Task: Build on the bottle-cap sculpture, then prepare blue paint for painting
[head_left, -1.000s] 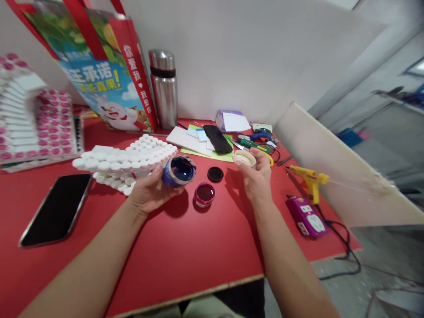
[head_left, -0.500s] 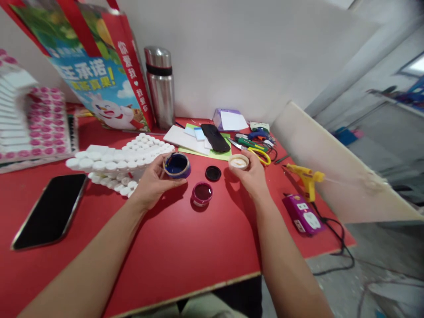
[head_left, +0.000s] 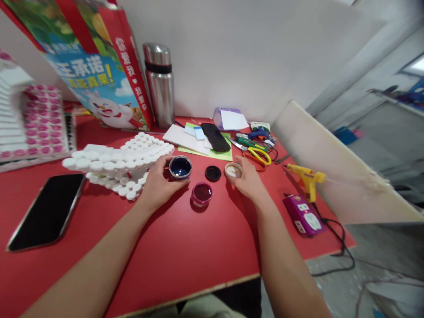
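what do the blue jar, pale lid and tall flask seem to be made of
Blue jar: probably smooth plastic, from its coloured wall, though possibly glass. Pale lid: likely matte plastic, with a thin round rim. Tall flask: shiny metal, probably steel, given its silvery body and bright streaks.

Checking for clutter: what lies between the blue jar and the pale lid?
In the head view, the black lid lies between the blue jar and pale lid; the magenta jar sits nearer the camera.
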A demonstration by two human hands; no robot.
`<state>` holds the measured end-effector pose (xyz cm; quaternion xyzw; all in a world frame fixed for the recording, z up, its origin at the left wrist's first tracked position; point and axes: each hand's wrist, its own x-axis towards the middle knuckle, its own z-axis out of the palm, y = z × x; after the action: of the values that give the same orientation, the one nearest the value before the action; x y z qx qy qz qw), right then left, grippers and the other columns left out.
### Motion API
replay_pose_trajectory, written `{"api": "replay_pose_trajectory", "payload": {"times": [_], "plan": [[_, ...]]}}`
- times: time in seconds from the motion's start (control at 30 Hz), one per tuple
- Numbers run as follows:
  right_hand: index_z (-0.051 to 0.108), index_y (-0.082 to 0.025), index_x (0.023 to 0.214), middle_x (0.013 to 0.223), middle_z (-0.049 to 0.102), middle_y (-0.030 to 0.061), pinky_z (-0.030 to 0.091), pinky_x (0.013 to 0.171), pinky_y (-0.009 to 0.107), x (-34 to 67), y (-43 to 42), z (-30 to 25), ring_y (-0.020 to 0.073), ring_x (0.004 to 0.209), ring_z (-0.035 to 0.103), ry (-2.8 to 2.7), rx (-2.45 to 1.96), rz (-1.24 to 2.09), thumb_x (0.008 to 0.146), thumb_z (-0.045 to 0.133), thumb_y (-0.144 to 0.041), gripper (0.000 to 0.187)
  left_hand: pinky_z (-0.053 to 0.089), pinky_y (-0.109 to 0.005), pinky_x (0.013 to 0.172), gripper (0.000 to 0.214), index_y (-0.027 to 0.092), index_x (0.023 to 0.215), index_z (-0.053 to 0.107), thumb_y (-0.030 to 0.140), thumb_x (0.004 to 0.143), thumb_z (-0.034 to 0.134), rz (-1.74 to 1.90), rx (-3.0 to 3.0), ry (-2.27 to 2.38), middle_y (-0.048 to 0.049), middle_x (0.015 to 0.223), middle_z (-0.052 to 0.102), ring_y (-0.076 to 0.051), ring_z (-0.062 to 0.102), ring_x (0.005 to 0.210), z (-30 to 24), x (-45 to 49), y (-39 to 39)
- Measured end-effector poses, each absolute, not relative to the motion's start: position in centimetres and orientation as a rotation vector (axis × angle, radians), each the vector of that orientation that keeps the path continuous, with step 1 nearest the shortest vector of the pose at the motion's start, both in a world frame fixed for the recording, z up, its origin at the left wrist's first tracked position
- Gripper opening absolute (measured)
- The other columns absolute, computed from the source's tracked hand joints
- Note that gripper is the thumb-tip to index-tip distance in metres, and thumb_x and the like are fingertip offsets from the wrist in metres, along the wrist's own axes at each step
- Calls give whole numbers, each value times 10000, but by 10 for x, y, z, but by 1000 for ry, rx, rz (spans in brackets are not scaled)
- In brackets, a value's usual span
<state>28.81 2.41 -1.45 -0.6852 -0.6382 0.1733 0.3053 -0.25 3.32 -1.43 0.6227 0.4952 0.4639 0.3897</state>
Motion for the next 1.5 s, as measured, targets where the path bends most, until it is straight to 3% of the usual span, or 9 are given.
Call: {"api": "replay_pose_trajectory", "payload": {"times": [0.2,0.43,0.5,0.7,0.93,1.27,1.5], "plan": [[555,-179,1396,1337,634,211,440,1088,625,285,23,-12,406,1310,557,-1712,-1774,329,731,717,-311,697,532,-445,933,572,228,1185,620,269,667,861,1164,1718,1362,-55,1137,714,-263,678,1026,-10,0,28],[680,-232,1178,1196,704,117,511,1015,506,271,16,8,300,1159,626,-1629,-1561,87,861,614,-248,325,526,-453,953,521,237,1152,647,242,671,847,1142,1778,1426,-57,1162,720,-273,675,1059,-4,2,26],[683,-221,1200,1174,724,115,487,1048,518,265,14,9,310,1158,621,-1803,-1531,148,852,659,-263,351,528,-460,952,531,237,1158,649,256,668,853,1117,1779,1457,-64,1176,716,-281,674,1064,-4,2,26],[578,-162,1425,1388,643,179,390,1116,586,252,10,12,385,1328,527,-2188,-1640,229,857,735,-390,632,542,-465,911,553,219,1159,651,352,674,879,1040,1774,1482,-83,1144,720,-293,684,1023,-9,4,29],[587,-155,1417,1422,647,181,379,1107,580,246,12,11,378,1337,543,-2198,-1740,202,883,717,-369,590,486,-465,1007,449,233,1136,650,283,728,830,1142,1928,1405,-72,1197,700,-296,622,1161,-9,4,30],[568,-239,1425,1390,652,159,396,1092,611,245,13,7,383,1308,565,-2162,-1663,231,855,702,-326,592,478,-463,976,413,245,1143,639,273,767,806,1161,2015,1330,-62,1162,694,-284,616,1093,-10,3,31],[599,-208,1278,1302,599,170,447,1072,558,246,10,9,363,1239,556,-2126,-1626,230,828,693,-305,469,470,-465,1008,369,263,1105,648,287,776,813,1186,2051,1294,-55,1171,702,-294,623,1128,-8,3,31]]}}
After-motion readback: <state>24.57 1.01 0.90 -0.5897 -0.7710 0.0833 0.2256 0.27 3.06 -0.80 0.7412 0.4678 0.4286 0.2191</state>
